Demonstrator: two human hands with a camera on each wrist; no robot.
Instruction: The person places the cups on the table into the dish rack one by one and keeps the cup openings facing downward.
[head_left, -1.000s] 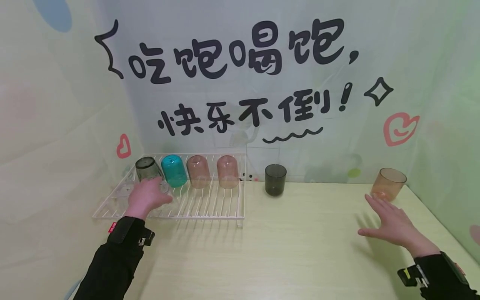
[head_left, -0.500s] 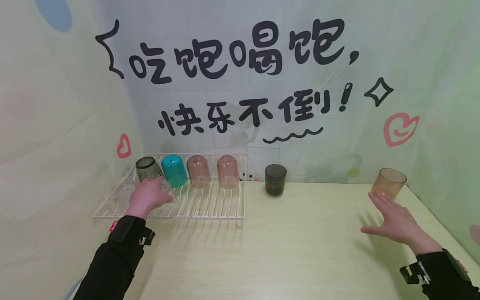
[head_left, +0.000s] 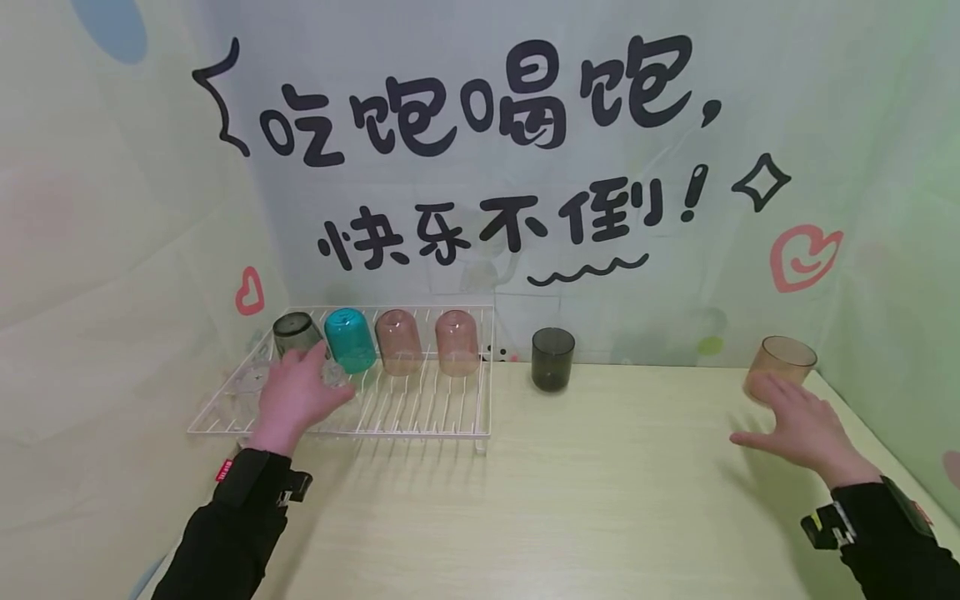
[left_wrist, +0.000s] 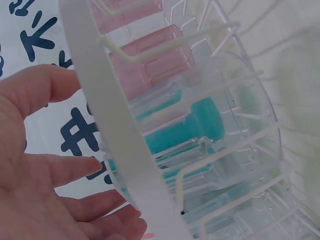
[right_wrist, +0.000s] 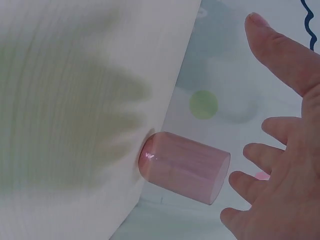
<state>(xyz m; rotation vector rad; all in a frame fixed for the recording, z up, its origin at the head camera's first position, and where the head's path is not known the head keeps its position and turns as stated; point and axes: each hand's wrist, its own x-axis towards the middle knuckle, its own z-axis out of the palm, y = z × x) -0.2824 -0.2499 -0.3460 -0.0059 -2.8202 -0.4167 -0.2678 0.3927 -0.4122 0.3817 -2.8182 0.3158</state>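
Observation:
My left hand (head_left: 296,396) is over the left part of the white wire rack (head_left: 427,436), fingers and thumb spread around the top of an upside-down clear glass (head_left: 333,374). In the left wrist view, a gap separates the fingers, and the rack's rim crosses in front of the glasses. My right hand (head_left: 810,433), fingers also spread, is just in front of a pinkish-amber tumbler (head_left: 783,357) standing upright at the table's right rear. The right wrist view shows fingertips close to that tumbler's rim (right_wrist: 220,177), with nothing held.
Along the rack's back stand a grey glass (head_left: 295,327), a teal glass (head_left: 350,340) and two pink glasses (head_left: 399,340), all upside down. More clear glass shows at the rack's left. A dark grey tumbler (head_left: 552,360) stands upright right of the rack. Cloth walls (head_left: 420,183) enclose the table.
My left hand has lifted slightly, its fingers spreading from the clear glass. My right hand has shifted up toward the amber tumbler, now overlapping its lower part in the head view.

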